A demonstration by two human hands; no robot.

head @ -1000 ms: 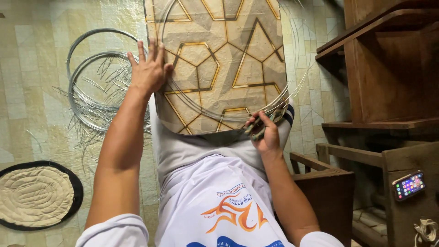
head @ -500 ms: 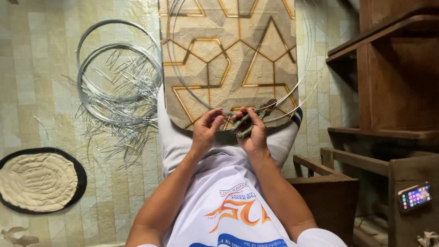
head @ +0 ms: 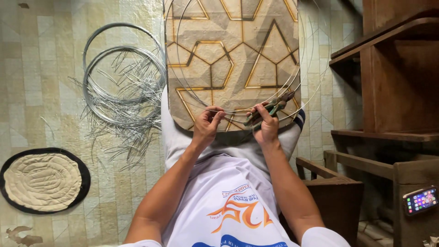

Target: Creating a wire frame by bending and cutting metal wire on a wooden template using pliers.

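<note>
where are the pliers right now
In the head view, the pliers are in the right hand, right of centre, over the lower right edge of the patterned board on the person's lap, beside the wire hoop.

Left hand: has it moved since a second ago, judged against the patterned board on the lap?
Yes. The left hand has come down from the patterned board's upper left edge to its near edge, now pinching the wire hoop beside the right hand.

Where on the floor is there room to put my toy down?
Bare tiles lie left of the wire coils, above the oval mat. Another patch sits below the mat's right side, beside the left arm. It is crowded on the board, where both hands work, and by the wooden shelf at right.
</note>
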